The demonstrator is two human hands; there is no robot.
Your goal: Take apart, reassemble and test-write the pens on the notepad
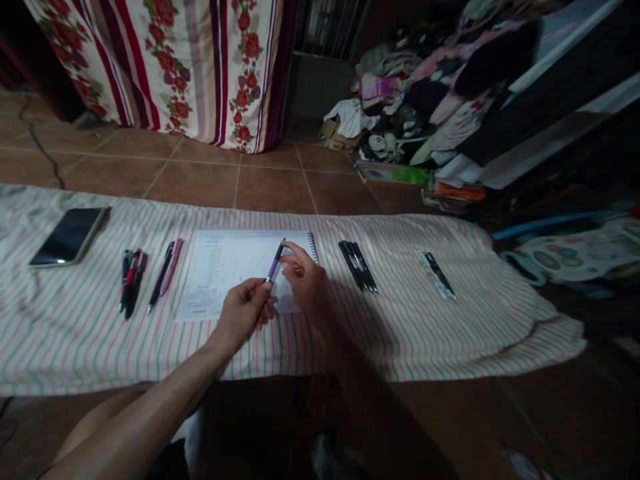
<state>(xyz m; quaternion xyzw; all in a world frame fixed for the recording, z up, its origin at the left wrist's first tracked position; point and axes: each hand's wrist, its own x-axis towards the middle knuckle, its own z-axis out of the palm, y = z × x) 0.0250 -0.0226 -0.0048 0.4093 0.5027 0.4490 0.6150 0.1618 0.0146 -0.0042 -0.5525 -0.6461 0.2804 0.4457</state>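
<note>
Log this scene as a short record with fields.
Left hand: grips the lower part of a purple-and-black pen
Right hand: index finger at the pen's dark upper end
Under the hands: spiral-bound notebook, printed page showing, coil at right
Left of notebook: smartphone; pen cluster with some red; black pen beside pink pen
Right of notebook: row of black pens; two patterned items, likely pens
Surface: striped cloth
Background: floral curtain, heaped clothes
</note>
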